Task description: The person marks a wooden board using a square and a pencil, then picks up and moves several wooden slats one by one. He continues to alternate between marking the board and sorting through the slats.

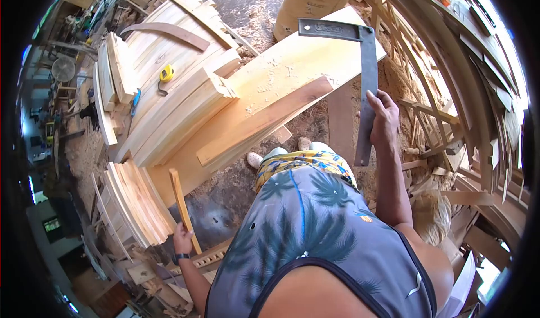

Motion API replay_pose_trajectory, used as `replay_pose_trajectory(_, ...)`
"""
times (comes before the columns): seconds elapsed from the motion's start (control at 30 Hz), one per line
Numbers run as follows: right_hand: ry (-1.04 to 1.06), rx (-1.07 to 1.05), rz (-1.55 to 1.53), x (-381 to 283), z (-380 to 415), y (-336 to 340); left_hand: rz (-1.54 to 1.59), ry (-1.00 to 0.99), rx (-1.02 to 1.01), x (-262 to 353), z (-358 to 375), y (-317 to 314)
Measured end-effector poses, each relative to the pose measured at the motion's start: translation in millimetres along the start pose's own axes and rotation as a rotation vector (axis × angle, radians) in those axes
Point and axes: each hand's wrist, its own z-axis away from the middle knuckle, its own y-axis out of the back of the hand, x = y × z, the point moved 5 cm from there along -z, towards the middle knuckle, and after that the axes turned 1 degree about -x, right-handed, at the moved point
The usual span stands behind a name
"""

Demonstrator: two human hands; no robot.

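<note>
My right hand (384,118) is closed around the dark blade of a carpenter's square (367,65), whose black stock points left over the far end of a wide wooden plank (320,50). Low on the left, my left hand (183,239) grips a narrow wooden strip (179,197) that stands slanted beside the plank's near end. Along the plank's right side lies a reddish-brown length of wood (264,121). Wood shavings are scattered on the plank's surface.
Stacked boards (180,112) fill the left side, with a yellow tape measure (166,73), a curved wooden piece (171,32) and a blue-handled tool (135,101) on or beside them. A sack (309,5) stands at the back. Curved wooden strips (444,48) lean at right.
</note>
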Motion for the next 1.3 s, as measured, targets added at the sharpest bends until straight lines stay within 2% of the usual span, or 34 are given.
replay_pose_trajectory(0.1,0.006,-0.018,-0.012,-1.3,-9.9,-4.6,0.055,-0.105,-0.045,43.3,29.6,-13.0)
replay_pose_trajectory(0.17,0.006,-0.043,-0.015,-5.3,-13.7,-10.6,0.013,-0.104,-0.062,124.0,40.2,-31.0)
replay_pose_trajectory(0.23,-0.002,-0.063,0.012,-8.7,-13.9,-15.9,-0.129,-0.317,0.122,200.9,37.8,-47.1)
replay_pose_trajectory(0.3,-0.017,-0.086,-0.014,-10.8,-13.4,-20.0,-0.427,-0.535,0.234,264.5,27.2,-63.4)
replay_pose_trajectory(0.4,-0.006,-0.125,-0.019,-17.6,-7.1,-17.0,-0.521,-0.697,0.209,353.0,14.9,-101.3)
replay_pose_trajectory(0.53,-0.010,-0.146,-0.019,-23.1,11.4,-7.1,-0.657,-0.876,0.158,422.9,-0.3,-156.5)
replay_pose_trajectory(0.63,-0.018,-0.143,-0.013,-24.5,24.5,3.1,-0.735,-0.884,0.117,453.2,-7.2,-185.3)
replay_pose_trajectory(0.9,-0.121,-0.234,0.257,-16.7,50.2,8.7,-0.690,-0.934,0.012,459.1,-30.8,-194.1)
replay_pose_trajectory(1.0,-0.193,-0.324,0.269,-6.3,57.5,-8.3,-0.535,-0.993,0.073,478.9,-16.7,-199.3)
replay_pose_trajectory(1.07,-0.173,-0.368,0.348,2.8,57.0,-19.4,-0.321,-1.047,0.212,492.6,-23.3,-206.9)
replay_pose_trajectory(1.17,-0.159,-0.416,0.444,7.1,56.6,-32.2,-0.256,-1.122,0.284,517.0,-35.2,-231.6)
replay_pose_trajectory(1.23,-0.150,-0.448,0.504,6.8,56.9,-37.1,-0.257,-1.096,0.292,526.2,-48.6,-248.2)
replay_pose_trajectory(1.3,-0.224,-0.457,0.469,3.4,59.5,-40.6,-0.396,-0.992,0.173,529.4,-65.5,-265.7)
